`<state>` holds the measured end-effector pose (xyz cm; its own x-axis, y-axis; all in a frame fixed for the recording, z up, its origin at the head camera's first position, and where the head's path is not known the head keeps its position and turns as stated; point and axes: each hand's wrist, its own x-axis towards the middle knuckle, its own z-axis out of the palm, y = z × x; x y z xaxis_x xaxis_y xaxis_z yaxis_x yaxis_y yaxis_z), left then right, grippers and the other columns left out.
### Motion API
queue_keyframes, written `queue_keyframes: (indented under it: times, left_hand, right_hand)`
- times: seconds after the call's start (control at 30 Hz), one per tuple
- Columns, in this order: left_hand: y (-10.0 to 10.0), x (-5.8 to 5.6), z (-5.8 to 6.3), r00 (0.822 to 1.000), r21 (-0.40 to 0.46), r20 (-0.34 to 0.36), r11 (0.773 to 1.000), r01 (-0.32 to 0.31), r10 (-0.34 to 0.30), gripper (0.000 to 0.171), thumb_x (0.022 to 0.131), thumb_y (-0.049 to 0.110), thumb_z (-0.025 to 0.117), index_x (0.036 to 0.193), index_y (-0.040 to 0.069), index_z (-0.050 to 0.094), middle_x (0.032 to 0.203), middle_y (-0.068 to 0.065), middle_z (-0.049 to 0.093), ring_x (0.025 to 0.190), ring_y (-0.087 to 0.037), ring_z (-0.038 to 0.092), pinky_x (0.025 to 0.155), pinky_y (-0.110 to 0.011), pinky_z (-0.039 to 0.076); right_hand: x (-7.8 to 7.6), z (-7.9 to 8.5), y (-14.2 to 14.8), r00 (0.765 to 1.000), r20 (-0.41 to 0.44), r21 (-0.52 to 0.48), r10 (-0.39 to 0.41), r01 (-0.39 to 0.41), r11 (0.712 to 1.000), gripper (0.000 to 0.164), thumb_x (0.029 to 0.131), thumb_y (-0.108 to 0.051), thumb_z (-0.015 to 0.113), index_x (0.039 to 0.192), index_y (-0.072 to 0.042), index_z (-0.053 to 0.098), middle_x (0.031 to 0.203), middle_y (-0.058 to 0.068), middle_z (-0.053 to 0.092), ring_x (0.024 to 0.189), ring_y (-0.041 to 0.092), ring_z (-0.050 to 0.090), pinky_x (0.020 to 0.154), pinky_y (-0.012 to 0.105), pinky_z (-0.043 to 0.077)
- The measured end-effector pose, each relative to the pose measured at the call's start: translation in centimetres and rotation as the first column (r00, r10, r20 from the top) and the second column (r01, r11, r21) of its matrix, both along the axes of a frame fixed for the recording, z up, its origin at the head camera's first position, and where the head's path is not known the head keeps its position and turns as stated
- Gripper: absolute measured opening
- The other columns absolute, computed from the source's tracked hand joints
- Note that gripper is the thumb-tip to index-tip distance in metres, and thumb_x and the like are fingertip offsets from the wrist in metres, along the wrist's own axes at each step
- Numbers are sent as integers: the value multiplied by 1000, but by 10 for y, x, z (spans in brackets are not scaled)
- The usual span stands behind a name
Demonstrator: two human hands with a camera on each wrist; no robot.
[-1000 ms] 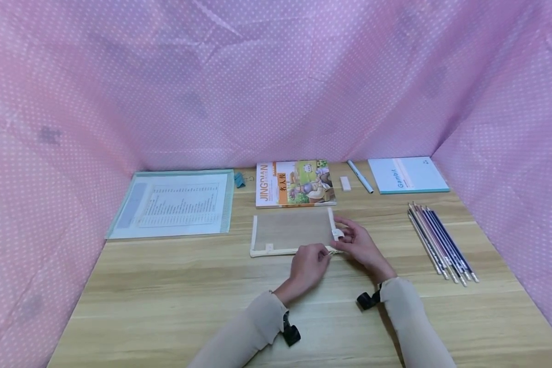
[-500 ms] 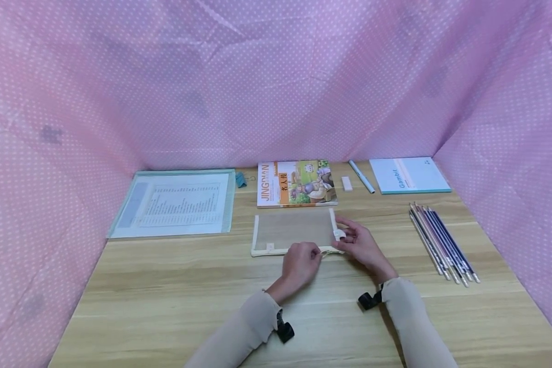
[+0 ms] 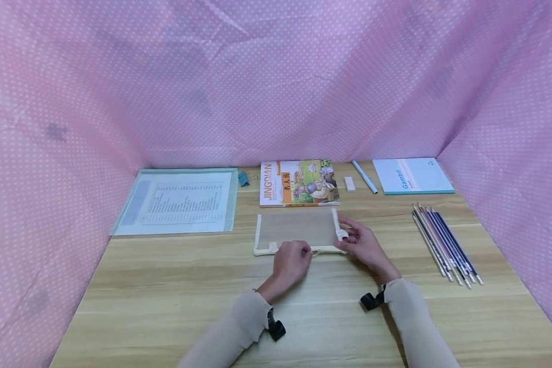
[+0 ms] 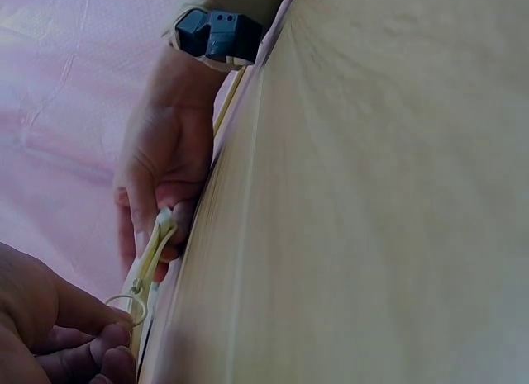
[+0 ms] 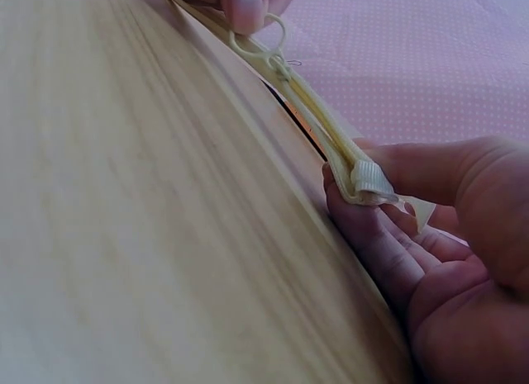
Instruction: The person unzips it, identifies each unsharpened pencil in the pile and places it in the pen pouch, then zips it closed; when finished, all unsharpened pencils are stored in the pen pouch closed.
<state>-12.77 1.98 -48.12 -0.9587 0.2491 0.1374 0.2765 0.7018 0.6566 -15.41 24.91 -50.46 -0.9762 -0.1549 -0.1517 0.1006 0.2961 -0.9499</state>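
Currently, in the head view, a flat rectangular pouch [image 3: 296,230] of sheer greyish mesh with cream binding is lying on the smooth wood-grain table [image 3: 165,296], just nearer the person than the glossy booklet [image 3: 299,184]. Its long axis is running left to right, and its zip edge [image 3: 325,249] is facing the person. The left hand [image 3: 292,263] is pinching at about the middle of that edge; the right hand [image 3: 365,248] is gripping the right-hand end. The hands are standing apart. Slim, straight pencils [image 3: 448,248] are lying loosely bundled to the right, slanting away from the person. Behind, a dotted pink cloth [image 3: 276,76] is hanging in soft folds.

In the left wrist view, the left fingertips are holding a thin, round cream pull ring [image 4: 144,308]; beyond it, the zip tapes [image 4: 150,253] are parting in a narrow gap toward the right hand.

In the right wrist view, the right thumb and fingers are clamping the pouch beside a ribbed white end tab [image 5: 372,180], while a pale flap [image 5: 421,213] is jutting out alongside.
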Motion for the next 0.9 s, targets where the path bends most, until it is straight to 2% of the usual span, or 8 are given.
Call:
queue_keyframes:
  times: [0.13, 0.4, 0.7, 0.9]
  left_hand:
    - [-6, 0, 0, 1000, -8, -9, 1000, -9, 9, 6, 85, 9, 72, 82, 10, 78, 79, -5, 77, 67, -14, 69, 61, -23, 52]
    - [-17, -3, 1, 1000, -2, 17, 1000, -24, 24, 6, 85, 9, 72, 83, 9, 77, 80, -6, 77, 67, -14, 68, 64, -25, 54]
    - [-28, -2, 2, 999, -13, 11, 998, -54, 54, 4, 83, 8, 73, 81, 9, 77, 78, -5, 76, 68, -14, 68, 59, -24, 51]
    - [-36, -3, 2, 998, -7, 16, 999, -53, 53, 5, 85, 9, 73, 83, 7, 77, 78, -6, 76, 69, -13, 67, 60, -23, 52]
  right_hand:
    - [0, 2, 0, 1000, 6, 14, -1, 1, 1000, 70, 88, -1, 70, 151, -3, 38, 137, 34, 55, 98, 8, 69, 79, 18, 56]
    - [0, 2, 0, 1000, -3, -2, 13, -13, 1000, 71, 88, 0, 70, 151, -1, 37, 135, 35, 56, 91, -2, 67, 78, 18, 56]
    - [-1, -1, -1, 1000, -17, 7, -1, 1, 1000, 69, 87, 1, 70, 149, 1, 39, 132, 35, 57, 88, 0, 66, 75, 18, 56]
    - [0, 0, -1, 1000, -6, 17, -12, 13, 1000, 70, 86, 1, 70, 149, -1, 40, 131, 34, 59, 86, 2, 65, 73, 19, 56]
